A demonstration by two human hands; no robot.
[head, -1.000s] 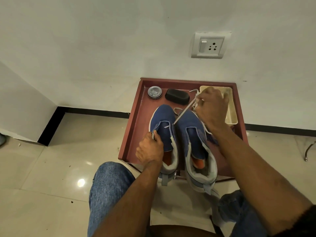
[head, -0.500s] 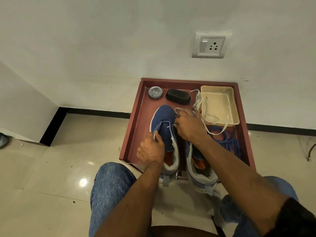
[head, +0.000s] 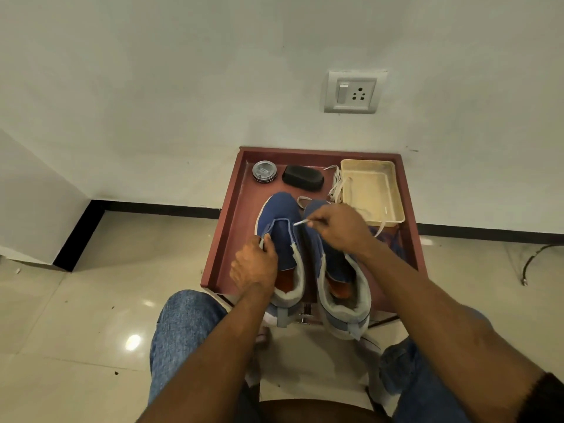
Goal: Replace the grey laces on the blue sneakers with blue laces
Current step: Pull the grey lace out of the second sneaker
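We see two blue sneakers side by side on a red-brown tray (head: 227, 227). Our left hand (head: 254, 265) grips the outer eyelet edge of the left sneaker (head: 282, 233), fingers curled over it. Our right hand (head: 341, 228) hovers over the right sneaker (head: 341, 288) and pinches the pale tip of a grey lace (head: 300, 222). More grey lace (head: 335, 184) lies bunched beside a cream tray (head: 370, 190). Blue laces (head: 393, 242) lie partly hidden behind the right wrist.
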